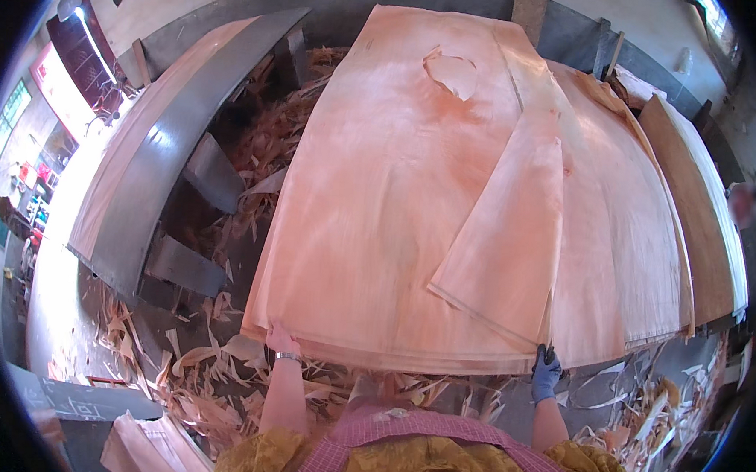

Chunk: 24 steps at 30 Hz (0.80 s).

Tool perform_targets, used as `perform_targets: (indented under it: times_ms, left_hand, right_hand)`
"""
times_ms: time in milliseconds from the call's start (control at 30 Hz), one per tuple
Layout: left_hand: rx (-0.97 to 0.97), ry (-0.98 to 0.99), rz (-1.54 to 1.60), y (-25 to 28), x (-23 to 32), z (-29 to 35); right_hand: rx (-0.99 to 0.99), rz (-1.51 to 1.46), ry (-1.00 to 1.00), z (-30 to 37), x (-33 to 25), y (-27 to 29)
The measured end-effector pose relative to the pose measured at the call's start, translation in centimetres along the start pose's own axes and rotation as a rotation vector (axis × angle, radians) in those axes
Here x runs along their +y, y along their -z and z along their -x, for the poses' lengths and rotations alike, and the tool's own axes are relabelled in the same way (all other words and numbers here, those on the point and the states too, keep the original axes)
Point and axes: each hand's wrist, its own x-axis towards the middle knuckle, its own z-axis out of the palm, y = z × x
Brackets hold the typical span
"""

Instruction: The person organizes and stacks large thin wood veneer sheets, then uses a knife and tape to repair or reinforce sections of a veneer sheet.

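A large pinkish wood veneer sheet (370,218) lies on a stack in front of me, with a torn hole (451,74) near its far end. My left hand (284,340), bare with a metal band at the wrist, is closed on the sheet's near left edge. A narrower tapering veneer strip (511,234) lies over the sheet's right side. My right hand (546,371), in a blue-grey glove with dark fingertips, pinches the near edge by the strip's right corner. The undersides of the edges and some fingers are hidden.
To the right lie more veneer sheets (623,215) and a browner stack (691,210). A long grey bench (146,168) with veneer stands left. Veneer scraps (208,372) litter the floor. Folded sheets (157,451) lie at lower left. Another person (744,204) is at the far right.
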Motion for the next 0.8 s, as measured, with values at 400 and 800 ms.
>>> perform_targets:
  times_ms: [400, 800]
  left_hand:
    - [-0.018, -0.159, 0.245, 2.7, 2.5, -3.9]
    - [0.203, -0.002, -0.367, 4.7, 1.8, -7.8]
  right_hand:
    - [-0.115, 0.238, 0.078, -2.7, 4.0, -2.1]
    - [-0.077, 0.123, 0.209, -2.7, 7.1, -4.2]
